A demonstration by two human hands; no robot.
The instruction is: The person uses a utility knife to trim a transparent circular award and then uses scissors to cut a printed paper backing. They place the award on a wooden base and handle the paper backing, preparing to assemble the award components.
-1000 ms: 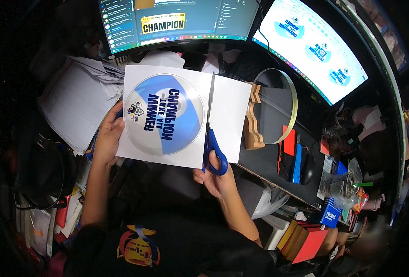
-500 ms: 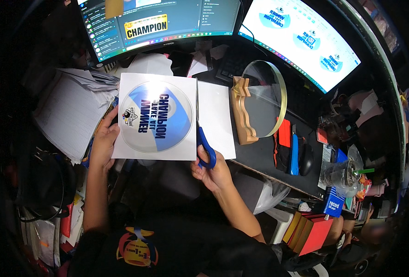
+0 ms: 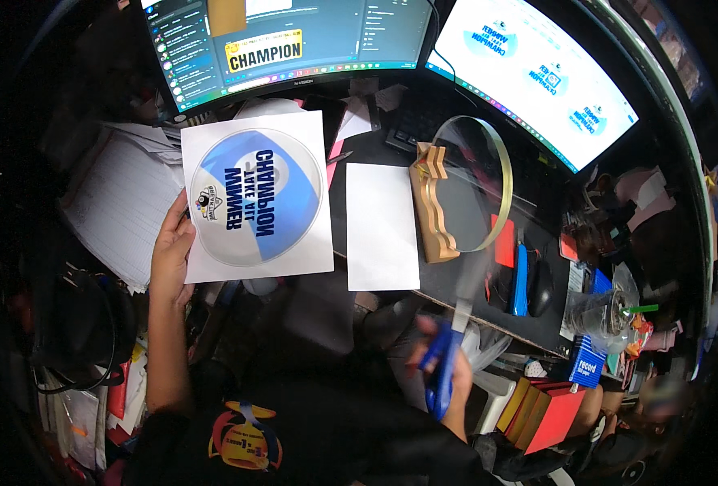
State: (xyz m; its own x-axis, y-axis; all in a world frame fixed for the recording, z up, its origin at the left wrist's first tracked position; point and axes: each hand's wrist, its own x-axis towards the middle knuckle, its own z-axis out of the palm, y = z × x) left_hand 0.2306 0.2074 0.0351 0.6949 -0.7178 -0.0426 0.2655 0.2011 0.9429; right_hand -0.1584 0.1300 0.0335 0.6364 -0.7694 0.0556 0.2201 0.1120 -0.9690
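Observation:
My left hand (image 3: 170, 251) grips the left edge of a square white sheet (image 3: 255, 202), its fingers partly behind it. The sheet bears a round blue-and-grey printed design with dark lettering, turned sideways. At the lower right, apart from the sheet, my right hand (image 3: 461, 381) is closed on blue-handled scissors (image 3: 437, 389). Motion smears them and their blades, which point up. Between the hands a white paper strip (image 3: 382, 231) lies at the desk's edge. Right of it stands a trophy (image 3: 434, 212) with a wavy wooden base and a clear, gold-rimmed disc.
Two lit monitors (image 3: 294, 49) line the back, with a dark keyboard (image 3: 403, 128) below. Stacked papers (image 3: 120, 202) stand on the left. A blue cutter (image 3: 520, 279), a black mouse (image 3: 543, 287) and a plastic cup (image 3: 602, 312) with green straw are at the right.
The scissors have left the sheet's right edge; my right hand has swung them down and right. The printed sheet has shifted left and come apart from the white strip.

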